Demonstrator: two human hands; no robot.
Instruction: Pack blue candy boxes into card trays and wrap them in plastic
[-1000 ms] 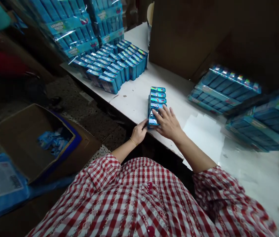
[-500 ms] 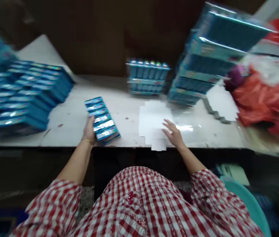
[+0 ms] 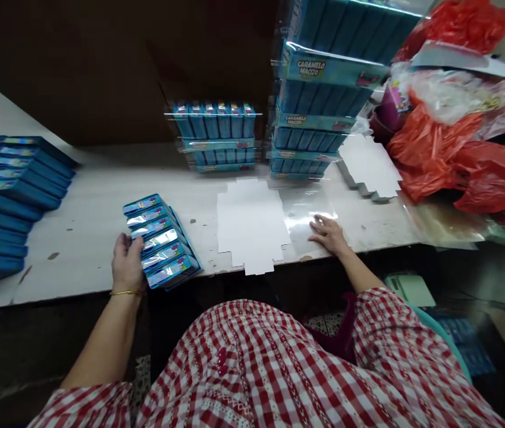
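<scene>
On the white tabletop, near its front edge, lies a tilted row of small blue candy boxes [image 3: 158,238] with shiny tops. My left hand [image 3: 128,261] is closed at the row's left side, thumb against the boxes and the other fingers partly hidden. To the right of the row, a flat white cardboard blank [image 3: 252,223] with notched edges lies unfolded, its lower flap reaching over the table edge. My right hand [image 3: 330,235] lies palm down with fingers apart on a clear plastic sheet [image 3: 308,208], just right of the blank.
Blue boxes [image 3: 6,196] are massed at the left. Wrapped packs [image 3: 219,142] stand at the back, beside a tall stack of packs [image 3: 312,107] labelled "Caramelo Macizo". Further right are a pile of white blanks [image 3: 370,163] and red plastic bags [image 3: 439,148]. The table's front edge [image 3: 216,272] runs before me.
My right hand has moved off the white blank to the right, onto the clear sheet. My left hand stays at the row of boxes. The view has turned rightward.
</scene>
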